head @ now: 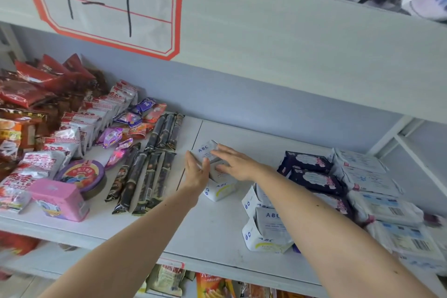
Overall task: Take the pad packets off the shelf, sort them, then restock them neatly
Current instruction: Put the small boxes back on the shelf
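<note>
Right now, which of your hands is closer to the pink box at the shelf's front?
Left. The left hand rests against the white ABC packets, a few snack sticks away from the pink box; the right hand lies on the packets' far side.

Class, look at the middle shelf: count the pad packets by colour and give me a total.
White ABC packets: 4
Dark navy packets: 3
Pale blue-print packets: 4
Total: 11
The right arm and the blurred right edge may hide more.
</note>
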Demonstrator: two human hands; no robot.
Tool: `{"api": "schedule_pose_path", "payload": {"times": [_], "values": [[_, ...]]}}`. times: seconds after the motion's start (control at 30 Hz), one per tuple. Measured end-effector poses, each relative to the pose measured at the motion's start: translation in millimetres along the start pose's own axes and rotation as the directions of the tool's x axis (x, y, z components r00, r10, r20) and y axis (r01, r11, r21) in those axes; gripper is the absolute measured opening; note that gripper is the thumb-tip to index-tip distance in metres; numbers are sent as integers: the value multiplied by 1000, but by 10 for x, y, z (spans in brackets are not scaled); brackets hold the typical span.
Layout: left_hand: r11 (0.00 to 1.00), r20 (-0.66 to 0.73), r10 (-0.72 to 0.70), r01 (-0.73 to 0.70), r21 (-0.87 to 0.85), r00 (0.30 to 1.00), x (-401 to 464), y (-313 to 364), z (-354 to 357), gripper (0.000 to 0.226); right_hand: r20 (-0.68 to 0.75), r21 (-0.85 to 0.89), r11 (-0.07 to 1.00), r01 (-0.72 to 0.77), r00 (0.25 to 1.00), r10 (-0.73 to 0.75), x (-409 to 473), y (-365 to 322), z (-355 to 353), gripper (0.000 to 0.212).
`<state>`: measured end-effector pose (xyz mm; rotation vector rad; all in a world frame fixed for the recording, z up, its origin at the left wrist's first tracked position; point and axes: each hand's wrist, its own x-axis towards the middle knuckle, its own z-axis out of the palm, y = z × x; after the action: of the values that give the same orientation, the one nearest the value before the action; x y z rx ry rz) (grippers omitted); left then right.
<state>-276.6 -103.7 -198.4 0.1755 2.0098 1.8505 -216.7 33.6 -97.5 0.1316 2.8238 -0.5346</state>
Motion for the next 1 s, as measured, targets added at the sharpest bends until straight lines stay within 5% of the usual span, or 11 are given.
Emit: {"api": "schedule_pose_path", "payload": {"times": [0.2, 0.5, 0.67, 0.87, 1.0], "values": [[999, 47, 37, -37, -7, 998, 37, 220, 87, 65, -94, -3, 999, -35, 995, 35, 62, 25, -51, 58], [999, 82, 23, -19, -45, 996, 304, 282, 418, 69, -203, -5, 996, -91, 975, 88, 78, 169, -142, 50], [999, 186, -17, 26, -45, 982, 278, 449, 592, 67, -196, -24, 990, -141, 972, 134, -1, 395, -225, 47], [993, 145, -36, 52, -107, 989, -65, 519, 521, 59, -157, -61, 985, -164, 976, 152, 28, 448, -197, 51], [991, 201, 20, 7, -136, 979, -258, 479, 556, 29, -72, 24, 991, -132, 988, 133, 59, 439, -139, 51]]}}
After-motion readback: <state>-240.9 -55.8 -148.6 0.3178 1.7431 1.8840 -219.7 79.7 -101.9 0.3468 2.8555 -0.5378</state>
